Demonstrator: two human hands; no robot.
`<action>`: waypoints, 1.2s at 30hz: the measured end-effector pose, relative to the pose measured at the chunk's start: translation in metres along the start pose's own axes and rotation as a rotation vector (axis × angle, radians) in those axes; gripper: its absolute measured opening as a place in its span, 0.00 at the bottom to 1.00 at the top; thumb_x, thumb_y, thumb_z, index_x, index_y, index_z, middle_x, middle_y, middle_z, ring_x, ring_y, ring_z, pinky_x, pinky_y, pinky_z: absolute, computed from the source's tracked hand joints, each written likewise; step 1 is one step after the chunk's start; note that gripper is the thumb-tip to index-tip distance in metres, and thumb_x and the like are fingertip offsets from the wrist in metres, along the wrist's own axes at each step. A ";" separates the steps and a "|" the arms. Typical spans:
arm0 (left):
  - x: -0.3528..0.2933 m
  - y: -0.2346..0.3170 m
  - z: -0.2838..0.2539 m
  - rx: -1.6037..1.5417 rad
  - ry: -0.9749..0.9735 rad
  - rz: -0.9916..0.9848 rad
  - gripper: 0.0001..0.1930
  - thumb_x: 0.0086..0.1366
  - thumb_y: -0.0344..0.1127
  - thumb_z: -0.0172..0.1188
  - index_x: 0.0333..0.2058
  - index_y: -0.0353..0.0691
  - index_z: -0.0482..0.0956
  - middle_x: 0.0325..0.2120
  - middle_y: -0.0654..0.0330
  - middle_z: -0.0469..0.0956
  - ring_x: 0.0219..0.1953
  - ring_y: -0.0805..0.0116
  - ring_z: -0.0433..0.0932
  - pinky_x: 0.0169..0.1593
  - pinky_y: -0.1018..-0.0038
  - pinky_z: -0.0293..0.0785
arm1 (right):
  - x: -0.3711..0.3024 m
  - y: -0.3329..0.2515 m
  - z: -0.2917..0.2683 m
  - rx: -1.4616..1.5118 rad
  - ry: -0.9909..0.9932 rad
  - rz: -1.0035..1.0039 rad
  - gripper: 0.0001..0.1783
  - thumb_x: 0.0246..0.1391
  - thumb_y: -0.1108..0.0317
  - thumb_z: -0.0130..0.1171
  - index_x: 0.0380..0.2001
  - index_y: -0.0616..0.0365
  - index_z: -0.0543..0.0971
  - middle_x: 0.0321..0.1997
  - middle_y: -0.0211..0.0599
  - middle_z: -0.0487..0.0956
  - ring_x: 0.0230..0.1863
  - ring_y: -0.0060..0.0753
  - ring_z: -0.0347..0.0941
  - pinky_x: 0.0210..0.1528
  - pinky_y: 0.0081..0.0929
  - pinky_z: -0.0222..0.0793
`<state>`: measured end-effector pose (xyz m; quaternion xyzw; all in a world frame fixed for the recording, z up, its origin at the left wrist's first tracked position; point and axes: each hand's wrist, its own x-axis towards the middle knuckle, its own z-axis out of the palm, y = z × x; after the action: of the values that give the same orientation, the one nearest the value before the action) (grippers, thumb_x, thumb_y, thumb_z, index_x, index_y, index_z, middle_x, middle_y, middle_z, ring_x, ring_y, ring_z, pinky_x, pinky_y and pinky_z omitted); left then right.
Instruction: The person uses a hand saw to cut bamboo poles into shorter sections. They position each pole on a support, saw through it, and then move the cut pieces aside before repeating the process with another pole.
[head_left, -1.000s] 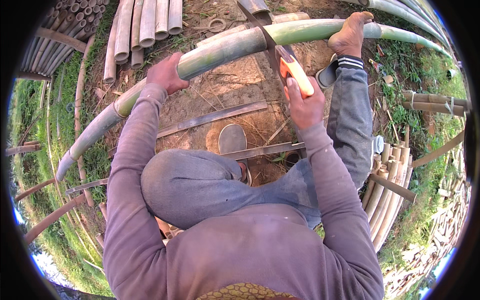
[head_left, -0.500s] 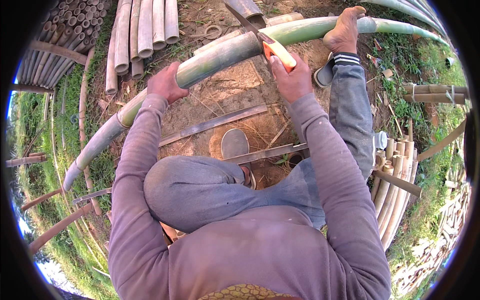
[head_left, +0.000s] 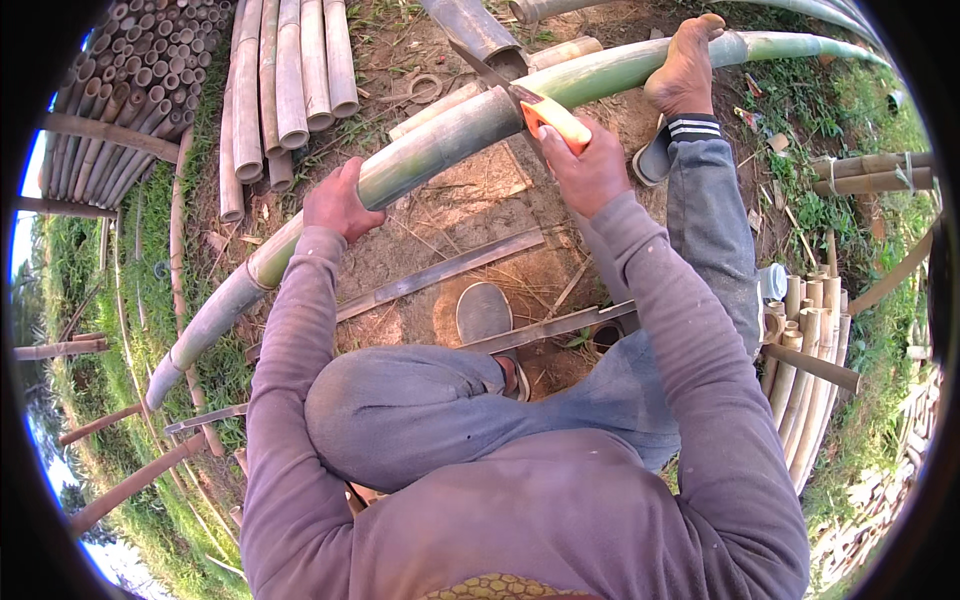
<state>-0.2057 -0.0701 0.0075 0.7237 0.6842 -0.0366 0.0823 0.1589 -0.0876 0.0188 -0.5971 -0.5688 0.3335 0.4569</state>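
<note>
A long green bamboo pole [head_left: 430, 148] lies across in front of me, sloping from lower left to upper right. My left hand [head_left: 342, 203] is closed around its left part. In my right hand [head_left: 590, 165] is the orange handle of a hand saw [head_left: 558, 122], the fingers wrapped round it. The saw's dark blade crosses the pole at a joint, its tip pointing away from me. How deep the blade sits in the bamboo I cannot tell. My bare right foot [head_left: 685, 68] presses on the pole, right of the saw.
Cut bamboo lengths [head_left: 290, 80] lie at the far left, beside a stacked pile [head_left: 150, 60]. A thick bamboo tube [head_left: 470, 28] lies beyond the saw. Flat strips [head_left: 440, 270] cross the ground near my shod foot [head_left: 484, 312]. Shorter bamboo pieces [head_left: 815, 350] stand at right.
The saw has drawn back slightly toward me along its cut. My left hand keeps its hold on the pole. The whole view has shifted a little, so the scene sits lower.
</note>
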 end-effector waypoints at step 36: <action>-0.009 0.007 0.004 -0.019 0.030 -0.034 0.48 0.45 0.50 0.80 0.67 0.50 0.72 0.57 0.52 0.83 0.58 0.48 0.83 0.62 0.56 0.79 | 0.000 -0.005 0.004 -0.167 0.020 -0.012 0.19 0.66 0.54 0.70 0.41 0.62 0.83 0.33 0.53 0.85 0.32 0.45 0.83 0.38 0.39 0.78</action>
<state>-0.1995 -0.0805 0.0053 0.7117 0.6978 -0.0206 0.0785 0.1537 -0.0873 0.0224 -0.6332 -0.5935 0.2761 0.4130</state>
